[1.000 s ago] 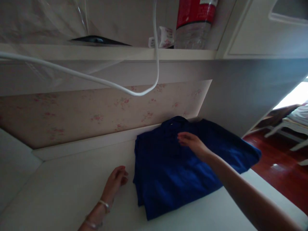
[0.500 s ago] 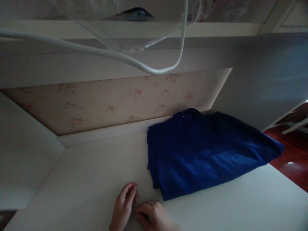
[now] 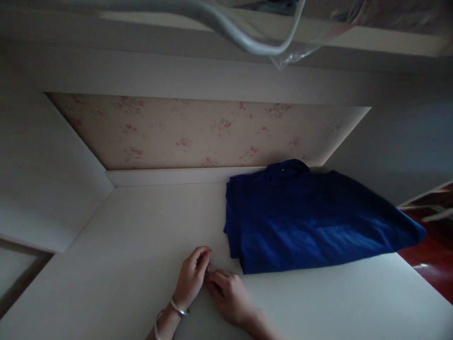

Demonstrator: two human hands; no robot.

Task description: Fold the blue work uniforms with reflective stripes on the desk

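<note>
My left hand (image 3: 191, 278) is closed, thumb and fingers pinched together, above the white desk surface (image 3: 148, 236). A silver bangle (image 3: 180, 308) circles that wrist. Close against it on the right is my right hand (image 3: 230, 295), also closed with the fingertips pinched. The fingertips of both hands nearly meet; anything between them is too small or hidden to make out. Just beyond the hands, to the right, lies a folded dark blue garment (image 3: 300, 222) with what looks like a collar at its back edge. Neither hand touches it.
Floral wallpaper (image 3: 198, 132) shows behind the desk. A white cable (image 3: 247, 42) hangs across the top, near a clear plastic bag (image 3: 293, 57) hanging from the shelf edge. White side panels (image 3: 53, 156) bound the left. Red floor (image 3: 430, 264) shows at far right.
The view has shifted, so the wrists now show more and the cable sits higher. My hands have drawn closer together at the fingertips. The blue garment lies as before.
</note>
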